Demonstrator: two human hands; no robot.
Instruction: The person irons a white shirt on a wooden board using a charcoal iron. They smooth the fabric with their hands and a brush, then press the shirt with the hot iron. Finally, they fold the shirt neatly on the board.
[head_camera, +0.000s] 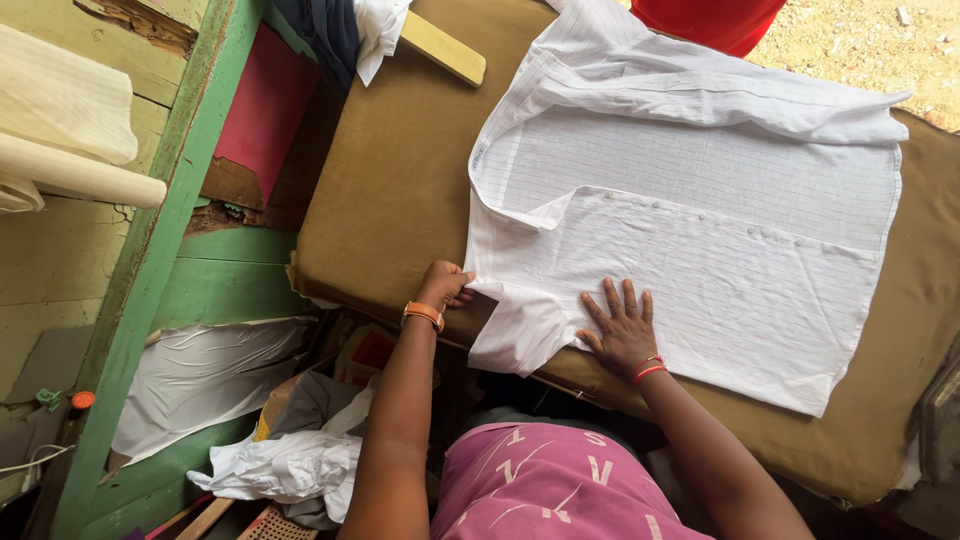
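White cotton shirt with fine stripes (700, 200) lies spread flat, front up, on the brown cloth-covered padded table (390, 190); its long axis runs across the view, collar end at the left, hem at the right, and the buttoned placket runs the same way through its middle; the left hand (443, 284) sits at the shirt's near-left corner by the shoulder, fingers curled and pinching the fabric edge there, an orange band on its wrist; the right hand (622, 330) lies palm down on the near front panel, fingers spread and flat, pressing the cloth to the table, a red thread at its wrist; the left hand is nearer the collar, the right nearer the hem; a near sleeve fold hangs over the table edge between the two hands; a pale wooden block (443, 46) rests at the far-left table corner, well apart from both hands; crumpled white cloth (285, 465) is heaped on the floor below the left arm; no open container shows
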